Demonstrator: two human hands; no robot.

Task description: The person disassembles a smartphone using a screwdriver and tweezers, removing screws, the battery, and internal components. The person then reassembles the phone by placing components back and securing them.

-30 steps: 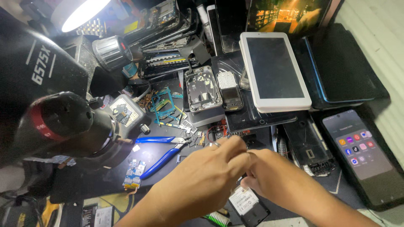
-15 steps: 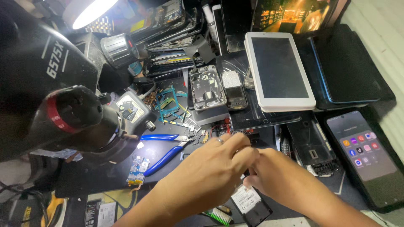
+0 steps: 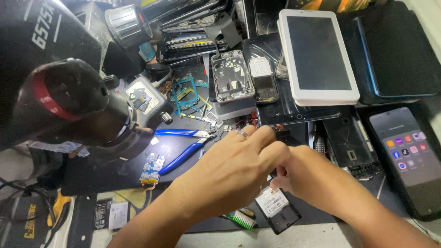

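My left hand point(image 3: 234, 167), with a ring on one finger, lies across the middle of the dark work mat, its fingers curled and pinched together at the tips. My right hand point(image 3: 305, 172) meets it from the right, fingertips tucked under the left hand's fingers. Whatever they pinch between them is hidden by the left hand. Just below the hands lies a small black battery with a white label point(image 3: 277, 209). Blue-handled pliers point(image 3: 183, 144) lie on the mat to the left of my left hand.
A black microscope head point(image 3: 69, 101) with a red ring fills the left. A white tablet point(image 3: 318, 55), an opened phone body point(image 3: 231, 76), a lit phone point(image 3: 409, 156) at right, loose circuit boards point(image 3: 151, 167) and stacked dark devices crowd the bench.
The view has shifted slightly, and both hands have stayed pressed together, moving a little to the right over the mat. The fingertips remain closed on each other.
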